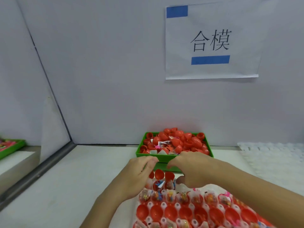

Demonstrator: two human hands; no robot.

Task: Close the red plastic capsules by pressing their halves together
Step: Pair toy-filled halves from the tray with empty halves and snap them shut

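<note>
Bin (164,156): green, rectangular, at the 12 o'clock end of the table (69,186), against the wall; heaped with loose red capsule halves (176,142), among them a few clear packets.
Tray (177,205): clear blister tray at 6 o'clock from the bin, between the two forearms; cut off by the bottom edge.
Tray contents: rows of open capsules (171,213), red cups facing up; alternate rows carry small coloured toys in clear wrap.
Far row: three red halves (159,174) stand at the tray's 12 o'clock edge, just beside the bin's near wall.
Left hand (138,171): over the tray's 10 o'clock corner, fingers extended and loosely together, tips at the bin's near rim; whether it holds anything cannot be told.
Right hand (195,168): over the tray's 12 o'clock edge, palm down, fingers loosely curved toward the left hand; no held item is visible.
Second bin (11,148): green, at 9 o'clock behind a partition, cut off by the frame; contents blurred.
White mat (271,155): textured, at 3 o'clock; detail hard to make out.
Sign (211,41): paper on the wall at 12 o'clock, two printed characters, two blue strips.
Hidden: the tray cells under both hands.
</note>
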